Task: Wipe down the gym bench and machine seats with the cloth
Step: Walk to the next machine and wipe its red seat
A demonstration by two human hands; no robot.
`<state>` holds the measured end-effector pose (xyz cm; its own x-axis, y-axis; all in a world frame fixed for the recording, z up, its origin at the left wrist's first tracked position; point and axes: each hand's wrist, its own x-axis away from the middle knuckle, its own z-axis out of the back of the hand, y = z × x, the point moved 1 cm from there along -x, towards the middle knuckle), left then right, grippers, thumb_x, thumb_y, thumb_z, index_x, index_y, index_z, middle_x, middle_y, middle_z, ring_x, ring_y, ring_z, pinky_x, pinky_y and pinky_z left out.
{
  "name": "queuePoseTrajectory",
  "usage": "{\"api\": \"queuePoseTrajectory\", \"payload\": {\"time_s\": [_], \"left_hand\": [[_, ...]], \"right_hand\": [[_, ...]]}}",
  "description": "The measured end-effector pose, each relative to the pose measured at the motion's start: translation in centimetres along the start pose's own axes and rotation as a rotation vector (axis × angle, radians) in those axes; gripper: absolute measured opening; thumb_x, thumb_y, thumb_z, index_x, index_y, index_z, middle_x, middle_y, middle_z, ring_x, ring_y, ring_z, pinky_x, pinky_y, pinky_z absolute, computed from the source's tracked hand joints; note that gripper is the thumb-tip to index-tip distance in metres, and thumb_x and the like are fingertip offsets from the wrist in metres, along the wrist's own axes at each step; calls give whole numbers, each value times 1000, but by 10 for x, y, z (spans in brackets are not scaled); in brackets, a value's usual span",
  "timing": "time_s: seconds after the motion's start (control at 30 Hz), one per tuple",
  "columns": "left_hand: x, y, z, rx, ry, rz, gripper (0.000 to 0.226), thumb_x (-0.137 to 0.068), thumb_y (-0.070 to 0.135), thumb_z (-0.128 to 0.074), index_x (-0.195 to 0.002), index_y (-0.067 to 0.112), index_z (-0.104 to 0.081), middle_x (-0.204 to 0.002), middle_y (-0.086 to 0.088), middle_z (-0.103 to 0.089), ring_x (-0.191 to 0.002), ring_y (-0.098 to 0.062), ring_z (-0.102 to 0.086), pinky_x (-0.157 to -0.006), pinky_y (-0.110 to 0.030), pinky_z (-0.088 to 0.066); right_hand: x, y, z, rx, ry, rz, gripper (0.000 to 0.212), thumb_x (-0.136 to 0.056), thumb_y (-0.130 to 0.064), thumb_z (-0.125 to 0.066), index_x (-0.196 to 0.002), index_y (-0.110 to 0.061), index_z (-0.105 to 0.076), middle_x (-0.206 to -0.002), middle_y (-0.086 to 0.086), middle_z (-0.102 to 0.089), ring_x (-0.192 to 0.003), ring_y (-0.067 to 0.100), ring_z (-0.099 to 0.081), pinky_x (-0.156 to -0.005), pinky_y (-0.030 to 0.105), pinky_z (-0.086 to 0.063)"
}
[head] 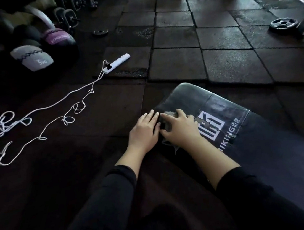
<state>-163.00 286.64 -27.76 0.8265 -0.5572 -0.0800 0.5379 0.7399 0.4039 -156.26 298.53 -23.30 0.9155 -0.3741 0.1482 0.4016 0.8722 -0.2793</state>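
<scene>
A black padded gym bench point(261, 141) with a white logo runs from the lower right toward the middle of the head view. A dark grey cloth point(170, 143) lies on its left part, mostly hidden under my hands. My right hand point(178, 127) presses down on the cloth, fingers spread and slightly bent over it. My left hand point(145, 132) lies flat beside it at the bench's left edge, fingers straight, touching the cloth's edge.
A white power strip point(117, 63) with a long tangled white cord point(54, 113) lies on the floor to the left. Medicine balls point(32, 58) and dumbbells line the far left. Weight plates point(283, 24) sit on the rubber floor tiles at the right.
</scene>
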Motion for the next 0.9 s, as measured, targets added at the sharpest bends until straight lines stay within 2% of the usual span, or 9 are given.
{"api": "queuePoseTrajectory", "payload": {"time_s": [0.07, 0.13, 0.2, 0.27, 0.37, 0.57, 0.67, 0.9], "left_hand": [[7, 7, 8, -32, -28, 24, 47, -100, 35, -43, -146, 24, -41, -155, 4, -34, -143, -16, -27, -109, -37, -37], [16, 16, 20, -81, -81, 58, 48, -99, 37, -45, -145, 23, -43, -154, 2, -36, -142, -17, -30, -108, -37, -37], [26, 27, 35, -124, -155, 101, 50, -99, 38, -44, -146, 23, -41, -153, 0, -37, -139, -18, -33, -105, -35, -37], [36, 43, 56, -152, -216, 137, 50, -99, 40, -41, -147, 24, -39, -151, 0, -39, -136, -19, -37, -102, -37, -40], [55, 74, 96, -204, -287, 137, 52, -99, 39, -40, -149, 25, -35, -151, 0, -38, -134, -21, -38, -100, -38, -39], [113, 137, 204, -229, -329, 183, 55, -99, 37, -40, -151, 23, -29, -150, -2, -38, -136, -21, -36, -109, -41, -32], [152, 164, 265, -237, -366, 231, 54, -99, 36, -41, -150, 21, -29, -150, -2, -38, -137, -21, -35, -111, -43, -29], [221, 187, 374, -205, -343, 368, 55, -99, 31, -44, -150, 20, -29, -151, -1, -38, -138, -20, -34, -113, -42, -29]], "right_hand": [[3, 0, 3, -4, -14, -41, 61, -84, -39, -56, -141, -42, -35, -145, 8, -33, -117, 40, -41, -99, 46, -35], [9, 0, 7, -9, -35, -86, 69, -81, -32, -59, -144, -30, -32, -143, 8, -37, -116, 39, -44, -98, 45, -36], [18, 1, 15, -30, -72, -88, 62, -77, -28, -61, -135, -18, -40, -136, 6, -45, -113, 36, -48, -94, 41, -40], [35, 2, 29, -76, -106, -81, 51, -77, -26, -61, -125, -14, -49, -128, 6, -53, -111, 34, -52, -91, 38, -41], [70, 0, 65, -166, -138, -114, 54, -80, -30, -60, -130, -16, -48, -126, 6, -55, -114, 31, -53, -90, 37, -44], [149, -26, 159, -154, -189, -69, 71, -84, -39, -55, -148, -25, -29, -139, 0, -49, -120, 30, -50, -91, 38, -47], [192, -50, 209, -150, -236, -47, 70, -86, -38, -53, -149, -29, -25, -141, -1, -47, -118, 32, -50, -92, 39, -47], [260, -122, 275, -144, -276, 79, 69, -89, -33, -50, -151, -21, -22, -138, 6, -49, -116, 36, -50, -92, 37, -43]]}}
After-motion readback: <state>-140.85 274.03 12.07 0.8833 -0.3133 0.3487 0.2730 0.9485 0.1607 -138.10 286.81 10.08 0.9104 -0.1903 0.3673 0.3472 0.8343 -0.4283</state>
